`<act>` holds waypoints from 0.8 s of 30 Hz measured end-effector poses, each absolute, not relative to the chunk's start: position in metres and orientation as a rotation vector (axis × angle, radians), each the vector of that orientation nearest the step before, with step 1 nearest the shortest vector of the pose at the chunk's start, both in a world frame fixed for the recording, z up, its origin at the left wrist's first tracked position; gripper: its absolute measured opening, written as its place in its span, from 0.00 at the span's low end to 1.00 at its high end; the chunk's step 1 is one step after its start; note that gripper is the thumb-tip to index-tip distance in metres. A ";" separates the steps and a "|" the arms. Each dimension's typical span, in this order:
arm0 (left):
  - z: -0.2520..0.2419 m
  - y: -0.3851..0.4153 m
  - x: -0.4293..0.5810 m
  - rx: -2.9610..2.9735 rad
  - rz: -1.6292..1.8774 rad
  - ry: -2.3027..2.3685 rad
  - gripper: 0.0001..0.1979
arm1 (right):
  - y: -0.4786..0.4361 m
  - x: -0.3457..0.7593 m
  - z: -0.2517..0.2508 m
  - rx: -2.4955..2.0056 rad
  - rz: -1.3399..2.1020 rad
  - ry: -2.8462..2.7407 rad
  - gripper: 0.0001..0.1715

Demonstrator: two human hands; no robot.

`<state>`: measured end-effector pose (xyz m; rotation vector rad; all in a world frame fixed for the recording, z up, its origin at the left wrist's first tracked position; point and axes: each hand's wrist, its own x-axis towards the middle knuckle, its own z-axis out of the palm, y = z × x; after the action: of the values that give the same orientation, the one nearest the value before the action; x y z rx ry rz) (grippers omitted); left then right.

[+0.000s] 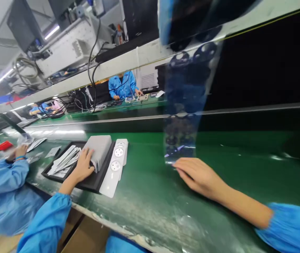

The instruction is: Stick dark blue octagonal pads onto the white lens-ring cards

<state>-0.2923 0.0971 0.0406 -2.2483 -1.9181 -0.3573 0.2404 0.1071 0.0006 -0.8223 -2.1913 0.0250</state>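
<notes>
A long strip of clear plastic film (183,133) stands almost upright above the green worktop (234,186), rising from the person's right hand (199,174) and running out of view at the top, where it blurs. Rows of dark printed circles run along it. The right hand is relaxed, not clenched, its fingertips (177,164) together and seeming to pinch the strip's lower end, though the exact grip is hard to make out. The film looks very light, thin and flexible, and probably slippery. Its plain edges look like the safest place to hold it, away from the printed circles.

To the left, the person's left hand (83,165) lies open on a grey pad (99,151), holding it down without gripping. The pad looks soft, perhaps fabric-covered, and sits on a black tray (60,172) beside a loose pile of white paper slips (65,160). Just right of the tray lie white plastic strips (114,175) with round openings.

At the far left, a co-worker in a blue sleeve (2,186) rests a hand (20,151) on the same worktop near a red-ended object (4,146), too blurred to identify. Across the line, another person in a blue coat (122,86) works at a bench among black cables (93,84).
</notes>
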 end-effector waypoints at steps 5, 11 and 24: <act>0.037 0.083 -0.289 -2.260 -0.475 -2.010 0.41 | 0.106 0.304 -0.011 -1.011 -0.096 -2.275 0.21; 0.057 0.081 -0.315 -2.211 -0.611 -2.216 0.59 | 0.104 0.329 -0.025 -1.125 0.087 -2.456 0.37; 0.042 0.090 -0.315 -2.069 -0.907 -2.367 0.52 | 0.101 0.318 -0.010 -1.226 0.258 -2.444 0.29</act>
<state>-0.3145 0.0904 0.0417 -2.0689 -2.3673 -0.9067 0.3183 0.1014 -0.0096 -1.2259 -2.4443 0.2584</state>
